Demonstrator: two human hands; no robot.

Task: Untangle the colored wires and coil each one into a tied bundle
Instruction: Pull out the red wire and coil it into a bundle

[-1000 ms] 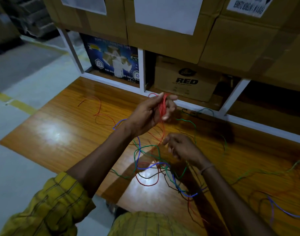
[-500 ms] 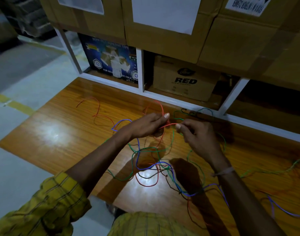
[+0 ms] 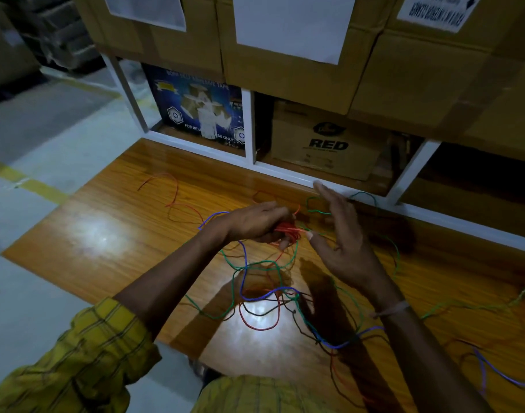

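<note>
Right hand [image 3: 341, 242] has let go and spread open. Left hand [image 3: 255, 223] grips thin red wire coil [image 3: 288, 231] above glossy wooden board [image 3: 106, 234].

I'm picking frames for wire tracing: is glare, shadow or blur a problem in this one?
Head view: dim overall; two white glare patches on the wooden board; shadows of the arms darken the wire tangle; the right hand is motion-blurred; the left hand and its red coil are slightly soft; wide-angle distortion bends the shelf frame.

Right hand [image 3: 341, 245] now off red wire [image 3: 288, 231]
</note>
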